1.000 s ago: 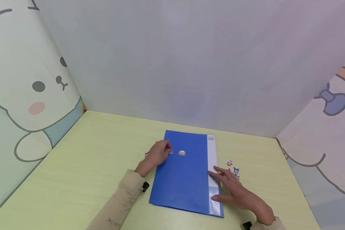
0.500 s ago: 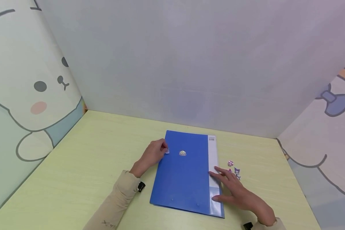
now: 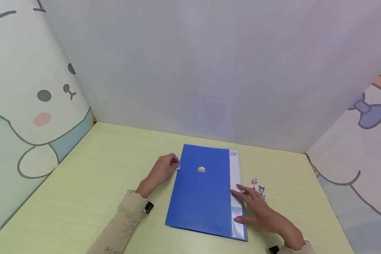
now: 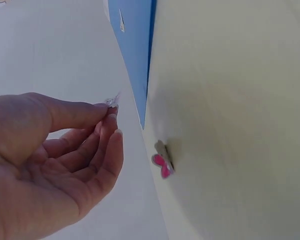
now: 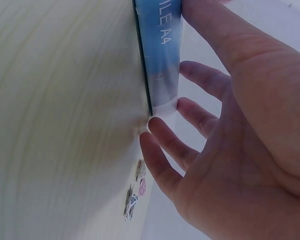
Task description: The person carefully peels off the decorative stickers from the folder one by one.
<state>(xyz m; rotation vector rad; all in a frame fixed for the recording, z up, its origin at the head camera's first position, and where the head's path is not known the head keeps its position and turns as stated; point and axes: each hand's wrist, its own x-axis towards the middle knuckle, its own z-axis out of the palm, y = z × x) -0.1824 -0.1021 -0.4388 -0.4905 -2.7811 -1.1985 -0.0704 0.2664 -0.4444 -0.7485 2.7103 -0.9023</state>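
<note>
A blue A4 file folder [image 3: 203, 197] lies shut on the table, its white spine strip to the right. Thumb and fingertips of my left hand [image 3: 162, 171] pinch a small clear-and-white sticker [image 4: 111, 102] above the folder's left edge. A yellowish sticker [image 3: 201, 169] sits on the upper part of the cover. Fingers spread, my right hand [image 3: 261, 210] rests along the folder's spine side. In the left wrist view a pink sticker [image 4: 163, 162] lies on the table below the left hand; the hand hides it in the head view.
Several pink and purple stickers [image 3: 261, 189] lie on the table just beyond the right hand's fingers. The pale yellow table [image 3: 120, 151] meets a plain back wall [image 3: 206, 70], with cartoon-printed side panels [image 3: 44, 141] left and right.
The left hand has drawn leftward from over the cover to the folder's left edge, taking the pinched sticker along. The right hand stays in place on the spine side.
</note>
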